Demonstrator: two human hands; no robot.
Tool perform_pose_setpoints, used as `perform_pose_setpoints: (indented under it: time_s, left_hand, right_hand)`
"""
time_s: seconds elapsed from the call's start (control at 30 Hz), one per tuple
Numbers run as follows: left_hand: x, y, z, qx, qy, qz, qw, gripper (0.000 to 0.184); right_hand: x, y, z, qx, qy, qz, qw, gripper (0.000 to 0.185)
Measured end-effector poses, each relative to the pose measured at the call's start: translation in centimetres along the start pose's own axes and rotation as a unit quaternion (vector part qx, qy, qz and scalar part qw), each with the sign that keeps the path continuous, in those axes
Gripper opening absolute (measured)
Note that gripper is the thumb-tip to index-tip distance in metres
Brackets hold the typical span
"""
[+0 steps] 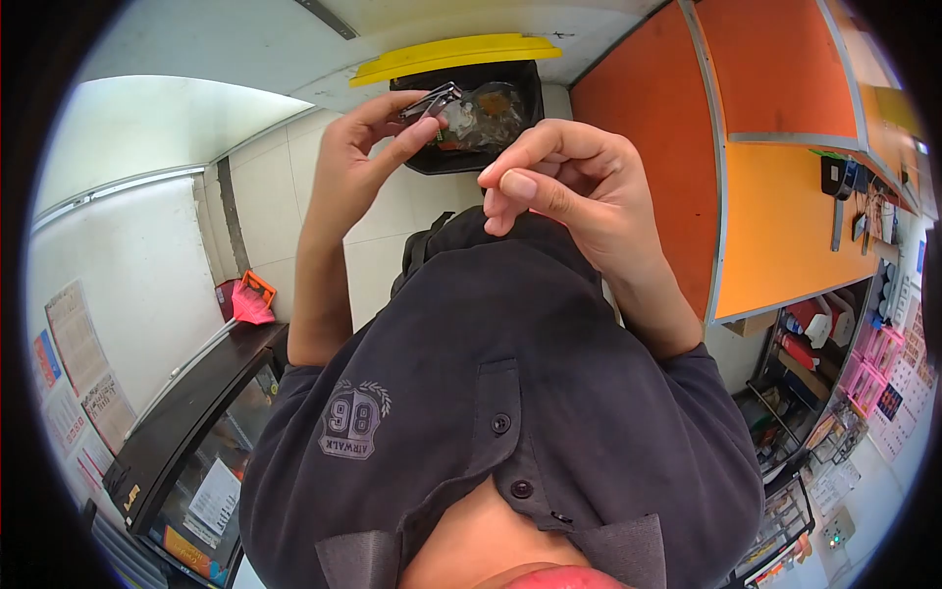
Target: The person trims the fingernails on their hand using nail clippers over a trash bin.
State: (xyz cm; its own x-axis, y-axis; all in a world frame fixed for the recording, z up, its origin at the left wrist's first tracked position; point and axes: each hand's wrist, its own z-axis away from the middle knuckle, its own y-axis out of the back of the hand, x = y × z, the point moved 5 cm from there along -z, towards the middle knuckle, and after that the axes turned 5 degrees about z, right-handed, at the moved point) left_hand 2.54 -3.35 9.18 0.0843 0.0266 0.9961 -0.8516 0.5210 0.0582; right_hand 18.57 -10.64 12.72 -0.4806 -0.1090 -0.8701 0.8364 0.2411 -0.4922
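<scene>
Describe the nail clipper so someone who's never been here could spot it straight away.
Find the black bin at the top centre, under a wide yellow band. In front of its left side in the picture, the person's left hand holds the nail clipper. It is small, shiny and metallic, unlike the matte black bin behind it.

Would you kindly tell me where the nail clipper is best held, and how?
Probably grip the nail clipper by its splayed arms, from the picture's left, as the left hand does; its joined end points right, away from the palm.
</scene>
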Motion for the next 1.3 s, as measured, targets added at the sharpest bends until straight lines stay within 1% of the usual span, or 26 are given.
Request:
perform_pose_setpoints:
  time_s: [0.1, 0.2, 0.3, 0.4, 0.43, 0.53, 0.7, 0.8, 0.9, 1.0, 1.1, 1.2, 1.3]
  left_hand:
    - [2.9, 0.1, 0.5, -0.026, -0.030, 0.028, 0.999, 0.028]
    - [5.4, -0.2, 0.9, -0.092, -0.053, 0.039, 0.994, 0.028]
    - [6.8, -0.6, 1.3, -0.101, -0.041, 0.041, 0.993, 0.027]
    - [7.7, -0.7, 1.6, -0.167, 0.016, 0.024, 0.986, 0.028]
    - [8.1, -0.8, 1.7, -0.173, 0.024, 0.016, 0.985, 0.028]
    - [8.8, -1.2, 1.7, -0.194, 0.044, -0.011, 0.980, 0.028]
    - [8.8, -1.6, 1.2, -0.224, 0.083, -0.055, 0.969, 0.033]
    - [8.6, -1.7, 1.1, -0.245, 0.091, -0.071, 0.963, 0.031]
    - [8.6, -1.7, 1.0, -0.256, 0.092, -0.078, 0.959, 0.031]
    - [8.4, -1.7, 0.9, -0.263, 0.110, -0.095, 0.954, 0.030]
    - [8.3, -1.8, 0.8, -0.268, 0.091, -0.104, 0.953, 0.030]
    - [8.2, -1.8, 0.6, -0.275, 0.090, -0.111, 0.951, 0.029]
    - [8.1, -1.7, 0.4, -0.282, 0.094, -0.136, 0.945, 0.028]
  right_hand:
    - [-0.2, 0.3, 0.2, 0.013, 0.042, 0.053, 0.998, 0.011]
    - [-0.6, 0.3, 0.5, 0.053, 0.039, 0.059, 0.996, 0.010]
    - [-0.6, 0.8, 0.7, 0.062, 0.059, 0.103, 0.991, 0.009]
    - [-0.9, 0.9, 0.9, 0.063, 0.077, 0.163, 0.982, 0.008]
    - [-1.1, 0.8, 1.0, 0.064, 0.084, 0.190, 0.976, 0.008]
    - [-1.8, 0.6, 1.2, 0.062, 0.114, 0.280, 0.951, 0.008]
    - [-3.5, -0.1, 1.2, 0.032, 0.192, 0.435, 0.879, 0.009]
    - [-4.0, -0.4, 1.1, 0.021, 0.211, 0.471, 0.856, 0.009]
    - [-4.3, -0.5, 1.0, -0.001, 0.186, 0.496, 0.848, 0.008]
    - [-4.8, -0.8, 0.8, -0.033, 0.154, 0.523, 0.838, 0.013]
    - [-5.1, -1.1, 0.4, -0.052, 0.122, 0.553, 0.823, 0.010]
    - [-4.6, -1.0, 0.1, -0.068, 0.132, 0.534, 0.832, 0.009]
    - [-4.2, -0.8, -0.2, -0.066, 0.110, 0.509, 0.851, 0.009]
